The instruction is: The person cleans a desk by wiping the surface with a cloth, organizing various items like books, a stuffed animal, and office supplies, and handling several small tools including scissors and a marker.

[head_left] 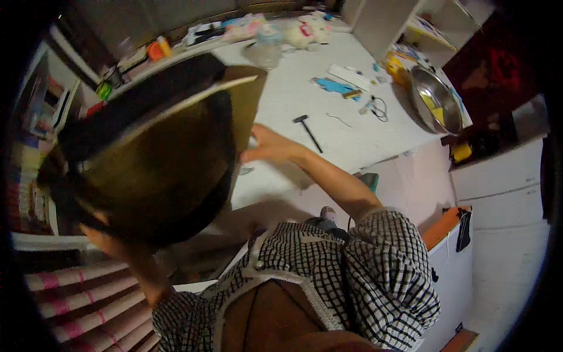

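Observation:
A large black-and-brown object (158,164) with a pale straight edge is held up, tilted, over the left part of the white table; I cannot make out its kind. My left hand (105,236) grips its lower left, with most of the fingers hidden behind it. At its right side, my right hand (271,145) has thumb and fingers curled against the brown panel. A black hammer (308,133) lies on the table to the right of that hand, apart from it.
On the white table (293,94) are a steel bowl (437,105), a blue cloth (335,85), a cable (378,110) and a clear container (267,50). A plush toy (307,32) sits at the back. Shelves (437,32) rise at the right, and pink-striped fabric (88,296) hangs lower left.

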A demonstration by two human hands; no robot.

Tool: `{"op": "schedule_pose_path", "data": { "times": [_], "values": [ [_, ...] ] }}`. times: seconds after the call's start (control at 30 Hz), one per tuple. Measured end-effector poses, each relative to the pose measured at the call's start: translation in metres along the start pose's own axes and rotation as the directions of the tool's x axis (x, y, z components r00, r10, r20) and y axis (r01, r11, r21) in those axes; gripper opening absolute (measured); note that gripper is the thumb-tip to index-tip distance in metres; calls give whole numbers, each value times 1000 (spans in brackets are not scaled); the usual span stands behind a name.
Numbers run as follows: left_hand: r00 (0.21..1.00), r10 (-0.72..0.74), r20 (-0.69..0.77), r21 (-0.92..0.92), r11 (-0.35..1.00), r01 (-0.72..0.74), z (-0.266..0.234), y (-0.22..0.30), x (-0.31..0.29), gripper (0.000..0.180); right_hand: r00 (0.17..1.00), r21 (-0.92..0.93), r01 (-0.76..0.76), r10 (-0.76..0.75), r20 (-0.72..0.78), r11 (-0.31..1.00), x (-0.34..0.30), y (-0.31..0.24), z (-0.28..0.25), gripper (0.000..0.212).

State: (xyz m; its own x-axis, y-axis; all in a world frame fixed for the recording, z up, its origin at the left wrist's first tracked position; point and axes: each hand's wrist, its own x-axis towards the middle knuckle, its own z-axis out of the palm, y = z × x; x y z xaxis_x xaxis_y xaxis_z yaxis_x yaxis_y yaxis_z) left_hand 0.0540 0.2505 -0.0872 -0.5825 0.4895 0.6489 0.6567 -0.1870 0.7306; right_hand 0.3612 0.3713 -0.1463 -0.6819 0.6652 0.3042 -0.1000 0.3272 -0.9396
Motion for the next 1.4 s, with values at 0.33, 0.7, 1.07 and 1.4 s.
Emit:
{"op": "schedule_pose_path", "data": {
  "times": [0.33, 0.7, 1.07, 1.4],
  "values": [
    [958, -84, 275, -925, 248, 288, 314, -15, 45, 25, 784, -451, -213, -123, -608, 866, -114, 44, -77, 54],
    [995, -56, -84, -861, 506, -44, 610, 165, 67, 27, 353, -376, -427, -231, -907, 822, -276, 14, -106, 36],
    [975, 168, -145, -761, 611, -218, 748, 170, -56, 17, 62, -168, -617, -164, -984, 769, -346, 17, -136, 28],
    [768, 638, -50, -634, 574, -518, 760, 125, -121, 25, 694, -738, -671, 290, -659, -71, -294, 81, -362, 52]
  ]
}}
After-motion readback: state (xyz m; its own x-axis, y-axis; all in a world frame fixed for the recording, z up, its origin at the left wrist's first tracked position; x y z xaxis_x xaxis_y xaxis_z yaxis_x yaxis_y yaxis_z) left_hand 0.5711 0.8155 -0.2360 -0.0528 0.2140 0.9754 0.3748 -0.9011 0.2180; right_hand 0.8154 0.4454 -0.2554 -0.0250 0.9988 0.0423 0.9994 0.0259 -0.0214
